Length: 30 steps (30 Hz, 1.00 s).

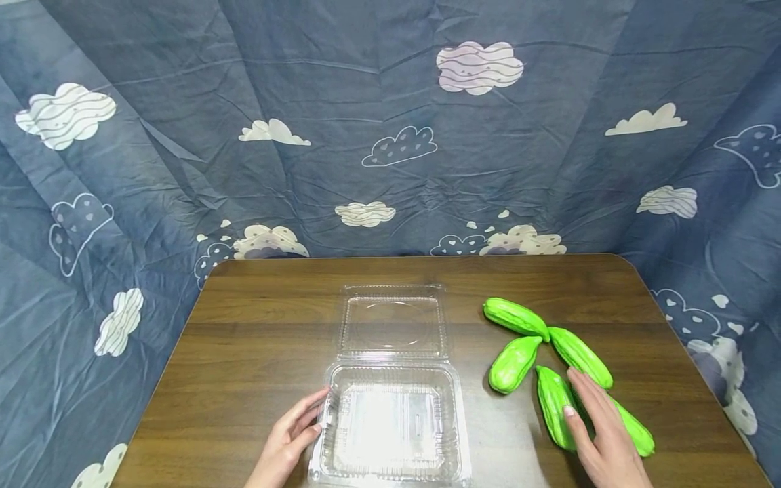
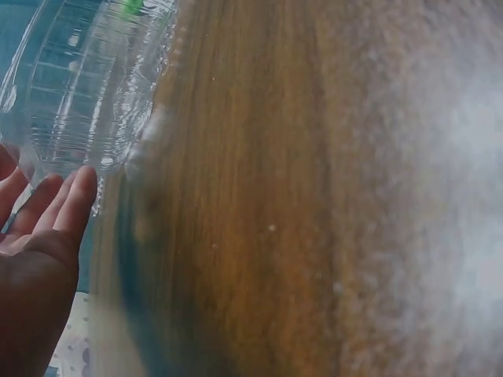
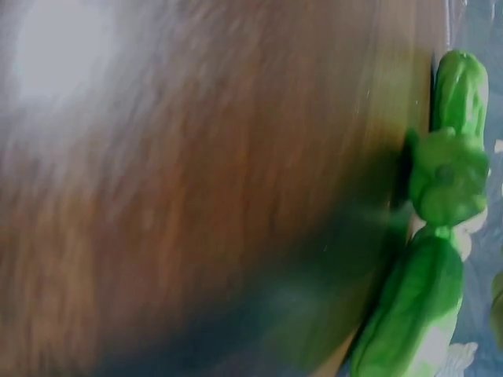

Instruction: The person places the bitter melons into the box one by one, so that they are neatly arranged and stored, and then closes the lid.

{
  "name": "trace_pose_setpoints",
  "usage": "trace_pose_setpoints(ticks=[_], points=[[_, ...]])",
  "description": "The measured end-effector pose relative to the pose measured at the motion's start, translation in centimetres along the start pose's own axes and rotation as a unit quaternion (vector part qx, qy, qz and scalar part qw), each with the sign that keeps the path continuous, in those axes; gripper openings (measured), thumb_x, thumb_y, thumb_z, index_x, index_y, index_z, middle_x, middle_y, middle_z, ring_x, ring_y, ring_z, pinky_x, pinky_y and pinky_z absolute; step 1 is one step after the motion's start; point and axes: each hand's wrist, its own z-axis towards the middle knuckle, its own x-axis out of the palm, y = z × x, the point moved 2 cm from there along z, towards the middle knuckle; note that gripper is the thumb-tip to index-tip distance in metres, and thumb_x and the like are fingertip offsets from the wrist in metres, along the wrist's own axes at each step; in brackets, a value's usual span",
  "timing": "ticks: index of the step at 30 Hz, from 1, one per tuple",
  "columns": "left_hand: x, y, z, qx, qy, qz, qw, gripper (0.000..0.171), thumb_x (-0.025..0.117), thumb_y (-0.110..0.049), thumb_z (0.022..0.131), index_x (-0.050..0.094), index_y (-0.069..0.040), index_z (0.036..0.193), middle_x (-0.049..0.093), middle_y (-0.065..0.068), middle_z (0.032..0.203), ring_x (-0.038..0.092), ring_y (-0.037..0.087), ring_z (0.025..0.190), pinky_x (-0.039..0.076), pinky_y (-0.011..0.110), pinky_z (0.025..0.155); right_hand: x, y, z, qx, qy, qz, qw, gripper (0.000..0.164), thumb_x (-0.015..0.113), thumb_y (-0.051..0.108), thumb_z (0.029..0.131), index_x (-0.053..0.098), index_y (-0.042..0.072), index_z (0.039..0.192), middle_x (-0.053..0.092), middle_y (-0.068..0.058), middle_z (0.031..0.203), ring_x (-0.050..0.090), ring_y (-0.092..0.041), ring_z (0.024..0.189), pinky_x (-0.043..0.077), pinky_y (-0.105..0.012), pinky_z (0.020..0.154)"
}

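- Green gourd, toward the table's right edge, lies partly under the right hand; its fingers are straight, thumb spread apart over the gourd, touching or not I can't tell.
- Left hand has fingers extended, tips against the left side of the clear container.
- Past the right fingers, a second gourd shows; three farther gourds lie tips together, toward the far right corner.
- Done, I'd judge: the lid lies folded back toward the far edge.
- Remaining: all five sit outside the container, so handling looks barely begun.
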Motion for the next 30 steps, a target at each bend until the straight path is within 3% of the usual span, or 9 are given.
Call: trace_pose_setpoints(ticks=[5, 8, 13, 15, 25, 28, 30], points=[[0.0, 0.1, -0.1, -0.008, -0.012, -0.015, 0.9998, 0.050, 0.053, 0.013, 0.089, 0.045, 0.012, 0.138, 0.040, 0.033, 0.144, 0.052, 0.017, 0.126, 0.042, 0.023, 0.101, -0.9, -0.9, -0.3, -0.004, -0.020, 0.000, 1.000, 0.057, 0.063, -0.009, 0.086, 0.048, -0.005, 0.140, 0.049, -0.018, 0.143, 0.031, -0.008, 0.139, 0.018, -0.016, 0.112], [0.1, 0.1, -0.2, -0.020, -0.020, -0.025, 0.9993, 0.052, 0.056, 0.012, 0.088, 0.046, 0.010, 0.139, 0.040, 0.031, 0.145, 0.052, 0.017, 0.126, 0.042, 0.024, 0.101, -1.5, -1.6, -0.6, -0.002, -0.027, -0.006, 1.000, 0.057, 0.064, -0.010, 0.084, 0.050, -0.004, 0.139, 0.050, -0.010, 0.143, 0.032, -0.003, 0.136, 0.019, -0.015, 0.111], [0.3, 0.2, -0.2, 0.002, -0.012, -0.036, 0.9993, 0.052, 0.055, 0.013, 0.088, 0.042, 0.014, 0.139, 0.039, 0.032, 0.145, 0.052, 0.017, 0.126, 0.042, 0.024, 0.101, -2.3, -3.0, -1.4, 0.018, -0.033, -0.026, 0.999, 0.058, 0.064, -0.011, 0.083, 0.051, -0.002, 0.139, 0.046, 0.008, 0.143, 0.030, 0.005, 0.132, 0.018, -0.011, 0.108], [0.3, 0.3, -0.2, 0.012, -0.008, -0.037, 0.9992, 0.052, 0.054, 0.014, 0.088, 0.041, 0.015, 0.138, 0.040, 0.031, 0.145, 0.052, 0.018, 0.126, 0.043, 0.025, 0.101, -2.7, -3.6, -1.7, 0.025, -0.034, -0.033, 0.999, 0.057, 0.064, -0.011, 0.084, 0.051, -0.002, 0.139, 0.046, 0.009, 0.142, 0.029, 0.007, 0.131, 0.017, -0.009, 0.107], [0.1, 0.4, 0.0, -0.009, -0.024, -0.014, 0.9996, 0.052, 0.056, 0.013, 0.087, 0.046, 0.011, 0.138, 0.042, 0.030, 0.145, 0.053, 0.020, 0.125, 0.044, 0.025, 0.100, -3.8, -6.0, -2.8, 0.064, -0.003, -0.054, 0.996, 0.055, 0.068, -0.003, 0.086, 0.052, 0.001, 0.139, 0.034, 0.033, 0.139, 0.023, 0.017, 0.125, 0.013, -0.004, 0.101], [0.1, 0.3, 0.1, -0.009, -0.023, -0.014, 0.9996, 0.052, 0.056, 0.013, 0.087, 0.046, 0.010, 0.138, 0.042, 0.029, 0.145, 0.053, 0.021, 0.125, 0.044, 0.025, 0.100, -3.8, -6.3, -3.1, 0.079, 0.012, -0.065, 0.995, 0.058, 0.070, 0.001, 0.086, 0.052, 0.005, 0.141, 0.036, 0.031, 0.141, 0.021, 0.018, 0.122, 0.012, -0.002, 0.098], [0.1, 0.3, 0.1, -0.007, -0.021, -0.015, 0.9997, 0.052, 0.055, 0.013, 0.087, 0.046, 0.011, 0.138, 0.041, 0.030, 0.145, 0.053, 0.023, 0.125, 0.044, 0.025, 0.100, -3.8, -6.5, -3.2, 0.089, 0.021, -0.071, 0.993, 0.058, 0.071, 0.004, 0.087, 0.051, 0.007, 0.141, 0.043, 0.020, 0.143, 0.029, 0.007, 0.127, 0.012, -0.002, 0.097]])
